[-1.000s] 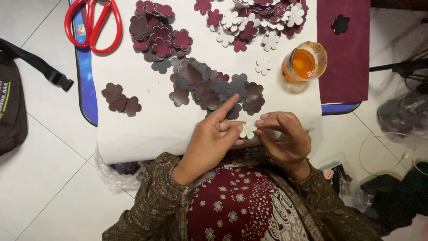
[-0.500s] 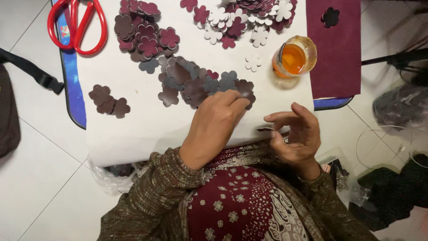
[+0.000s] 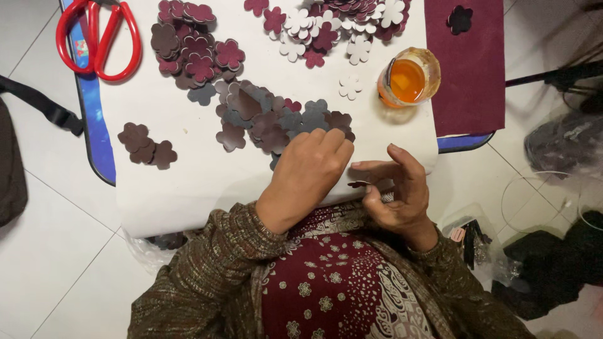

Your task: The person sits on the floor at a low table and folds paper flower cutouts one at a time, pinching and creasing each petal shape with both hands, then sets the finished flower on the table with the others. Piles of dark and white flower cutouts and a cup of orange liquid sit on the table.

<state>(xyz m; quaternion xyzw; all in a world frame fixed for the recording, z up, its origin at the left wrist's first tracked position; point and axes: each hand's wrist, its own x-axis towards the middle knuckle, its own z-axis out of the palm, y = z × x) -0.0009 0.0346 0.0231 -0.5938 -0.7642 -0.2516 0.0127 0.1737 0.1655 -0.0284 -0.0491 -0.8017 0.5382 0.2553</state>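
Right hand (image 3: pixel 392 191) nearest body, fingertips pinching small dark flower cutout (image 3: pixel 360 184) at near edge of white surface (image 3: pixel 188 188). Left hand (image 3: pixel 311 166) curled, knuckles down on grey-maroon cutout pile (image 3: pixel 276 119). Beyond: orange-filled glass jar (image 3: pixel 408 78); red scissors (image 3: pixel 97 37) far left.

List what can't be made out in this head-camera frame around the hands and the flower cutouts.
- Left hand: its fingertips curl under, so what they press on the white board is hidden.
- Right hand: the dark piece at its fingers is too small to identify.
- Scissors: blades cut off by the top edge.
- Top flower pile: cut off by the top edge.
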